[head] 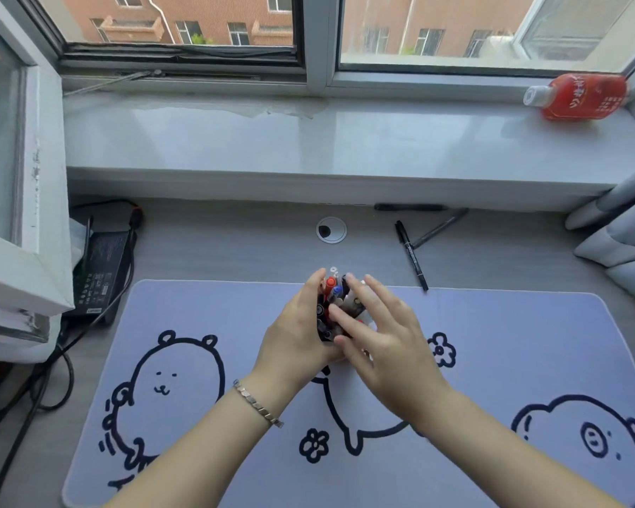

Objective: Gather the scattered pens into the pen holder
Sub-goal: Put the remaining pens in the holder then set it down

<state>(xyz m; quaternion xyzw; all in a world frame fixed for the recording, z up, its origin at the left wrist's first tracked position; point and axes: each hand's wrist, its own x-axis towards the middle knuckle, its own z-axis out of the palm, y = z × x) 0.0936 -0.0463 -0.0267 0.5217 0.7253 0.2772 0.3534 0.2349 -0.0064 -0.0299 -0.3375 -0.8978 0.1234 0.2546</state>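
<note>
The pen holder (358,306) stands at the back middle of the desk mat, mostly hidden between my hands. A bundle of pens (332,289) with red, blue and black caps sticks out of it. My left hand (297,335) cups its left side. My right hand (378,335) lies over its top and right side with fingers spread, touching the pens. On the desk at the back right, three pens lie loose: a black marker (412,255), a grey pen (441,228) and a black pen (410,207) against the sill.
A purple desk mat (206,306) with bear drawings covers the near desk. A laptop power brick (101,262) and cables lie at the left. A round cable grommet (331,229) sits behind the holder. A red bottle (580,97) lies on the window sill.
</note>
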